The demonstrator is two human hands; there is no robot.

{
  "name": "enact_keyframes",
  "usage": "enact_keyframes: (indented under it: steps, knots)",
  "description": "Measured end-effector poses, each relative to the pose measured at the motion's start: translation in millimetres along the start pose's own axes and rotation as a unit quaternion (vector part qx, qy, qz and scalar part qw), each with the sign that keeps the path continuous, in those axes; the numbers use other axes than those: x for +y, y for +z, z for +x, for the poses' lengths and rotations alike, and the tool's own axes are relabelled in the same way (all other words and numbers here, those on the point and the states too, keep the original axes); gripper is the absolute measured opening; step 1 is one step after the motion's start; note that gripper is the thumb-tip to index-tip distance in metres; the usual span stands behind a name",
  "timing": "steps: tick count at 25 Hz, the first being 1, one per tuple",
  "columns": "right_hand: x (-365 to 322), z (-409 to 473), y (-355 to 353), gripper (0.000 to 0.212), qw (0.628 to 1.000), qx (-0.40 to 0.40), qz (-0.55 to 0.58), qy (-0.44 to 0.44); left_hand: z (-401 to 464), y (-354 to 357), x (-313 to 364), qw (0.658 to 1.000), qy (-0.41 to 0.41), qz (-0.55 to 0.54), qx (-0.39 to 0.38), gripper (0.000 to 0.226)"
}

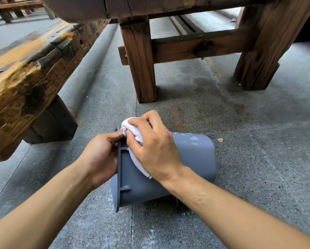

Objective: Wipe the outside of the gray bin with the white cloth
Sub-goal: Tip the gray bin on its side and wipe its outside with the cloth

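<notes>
— What's the floor like where you're standing?

— Gray speckled stone floor (258, 141), laid in big slabs with thin seams, and darker stains under the table. A shallow rounded channel runs along it toward the back, on the left.

— And the furniture?

— A heavy wooden table (141, 60) straight ahead, thick square legs joined by a low crossbar. To the left, a rough, weathered wooden bench (25, 78), its top worn yellowish, sitting on a dark block. More wooden benches show far off in the top left corner.

— Where's the bin?

— The gray bin (195, 159) lies on its side on the floor in front of the table, its rim pointing left and its base right. There are pale smudges on its upper side near the base.

— And the hands?

— The left hand (100, 155) grips the rim, fingers curled over its edge. The right hand (154, 146) holds the bunched white cloth (132, 128), fingers bent around it, and presses it onto the bin's outer wall just beside the rim.
</notes>
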State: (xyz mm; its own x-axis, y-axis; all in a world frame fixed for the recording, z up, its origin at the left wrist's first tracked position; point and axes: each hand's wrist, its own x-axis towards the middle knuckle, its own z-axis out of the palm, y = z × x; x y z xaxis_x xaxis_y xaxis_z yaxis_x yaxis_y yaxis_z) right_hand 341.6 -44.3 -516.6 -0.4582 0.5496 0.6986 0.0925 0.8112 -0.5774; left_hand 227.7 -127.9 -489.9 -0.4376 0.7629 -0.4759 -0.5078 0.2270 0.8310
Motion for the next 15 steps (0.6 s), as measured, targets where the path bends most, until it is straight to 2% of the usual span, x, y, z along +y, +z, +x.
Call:
enact_keyframes:
  steps: [5,15]
  knots:
    - [15,-4,-1,0.013,0.990,-0.052,-0.128,0.032,0,-2,-6,1.000,-0.006,0.025,0.003,0.039]
    - [101,-31,-45,0.013,0.961,-0.012,-0.217,0.169,0,-13,-13,0.998,0.008,0.029,0.054,0.044]
